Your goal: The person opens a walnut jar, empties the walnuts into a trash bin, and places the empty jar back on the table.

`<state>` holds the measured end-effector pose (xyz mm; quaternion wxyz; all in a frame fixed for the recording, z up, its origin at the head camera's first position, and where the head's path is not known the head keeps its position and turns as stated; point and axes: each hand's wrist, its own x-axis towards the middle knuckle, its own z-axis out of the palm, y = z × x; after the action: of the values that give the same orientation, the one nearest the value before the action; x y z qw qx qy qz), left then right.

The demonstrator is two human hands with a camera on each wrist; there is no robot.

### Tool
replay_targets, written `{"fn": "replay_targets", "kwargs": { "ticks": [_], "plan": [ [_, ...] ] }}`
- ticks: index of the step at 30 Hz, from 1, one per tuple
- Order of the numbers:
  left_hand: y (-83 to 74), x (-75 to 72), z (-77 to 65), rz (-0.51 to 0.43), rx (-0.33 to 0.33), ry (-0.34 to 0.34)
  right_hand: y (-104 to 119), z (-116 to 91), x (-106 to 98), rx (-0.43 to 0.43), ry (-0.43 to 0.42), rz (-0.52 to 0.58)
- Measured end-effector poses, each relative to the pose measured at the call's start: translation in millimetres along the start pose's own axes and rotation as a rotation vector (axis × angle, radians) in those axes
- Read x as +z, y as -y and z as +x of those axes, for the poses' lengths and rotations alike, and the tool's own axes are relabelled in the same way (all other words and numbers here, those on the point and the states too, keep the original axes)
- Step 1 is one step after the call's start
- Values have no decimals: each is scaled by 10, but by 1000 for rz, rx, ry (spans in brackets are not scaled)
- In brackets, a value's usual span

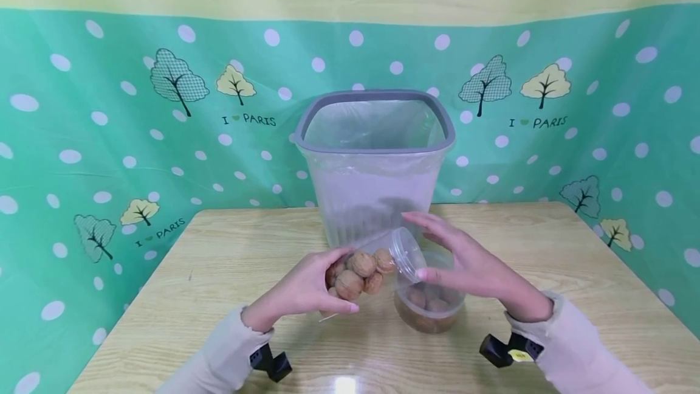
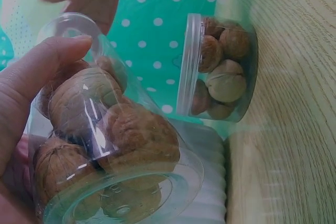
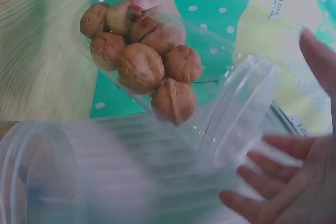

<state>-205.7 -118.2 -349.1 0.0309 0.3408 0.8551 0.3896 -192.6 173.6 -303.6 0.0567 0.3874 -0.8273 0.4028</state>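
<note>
My left hand (image 1: 301, 287) grips a clear plastic jar (image 1: 407, 254), thumb and fingers on either side of its body. This jar is tilted sideways above the table, its ribbed rim to the right and several walnuts (image 3: 140, 69) gathered toward its base. My right hand (image 1: 465, 260) is held at the rim end, fingers spread and extended; in the right wrist view they are bent slightly beside the rim with nothing in them. A second clear jar (image 2: 189, 66) stands upright on the table below the right hand, with several walnuts (image 2: 226, 80) inside.
A whitish bin (image 1: 377, 184) with a grey rim and a clear liner stands behind the jars. Under everything is a light wooden table (image 1: 229, 260). A green dotted curtain (image 1: 246, 157) hangs around the back and sides.
</note>
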Motion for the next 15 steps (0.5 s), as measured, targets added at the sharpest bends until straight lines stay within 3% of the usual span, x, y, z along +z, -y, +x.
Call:
{"fn": "replay_targets", "kwargs": {
  "ticks": [3, 7, 15],
  "plan": [
    [-4, 13, 5, 22, 0, -7, 59, 8, 23, 125, -50, 30],
    [5, 26, 13, 31, 19, -13, 121, 21, 27, 274, -49, 49],
    [24, 29, 12, 56, -13, -20, 111, 47, 22, 357, 6, -39]
  ]
}}
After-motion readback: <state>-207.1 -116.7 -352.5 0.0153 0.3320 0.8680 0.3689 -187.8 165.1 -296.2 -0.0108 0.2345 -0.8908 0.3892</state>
